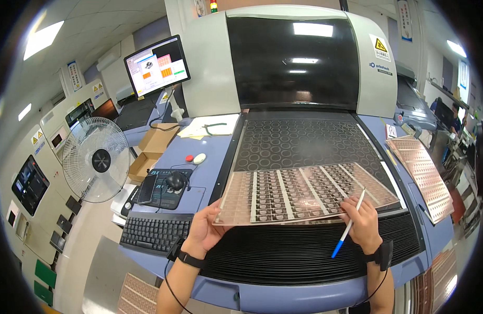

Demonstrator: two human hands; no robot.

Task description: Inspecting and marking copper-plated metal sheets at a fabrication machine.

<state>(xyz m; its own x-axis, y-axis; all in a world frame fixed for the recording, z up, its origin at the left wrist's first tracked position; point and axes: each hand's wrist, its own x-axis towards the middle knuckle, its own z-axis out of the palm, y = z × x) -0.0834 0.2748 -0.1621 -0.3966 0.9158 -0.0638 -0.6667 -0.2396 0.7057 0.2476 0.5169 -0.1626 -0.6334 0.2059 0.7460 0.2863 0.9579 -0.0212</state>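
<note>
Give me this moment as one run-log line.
left hand: gripping patterned panel at left end; right hand: on panel's near edge, holding blue-ended white pen; machine bed: partly hidden by panel

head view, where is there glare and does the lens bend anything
In the head view, ceiling lights reflect as white patches in the big dark window; in the same head view, the held panel has a faint pale shine, its rows still readable as stripes; toward the head view's left rim, the pale cabinets lean, and the corners go black.
</note>
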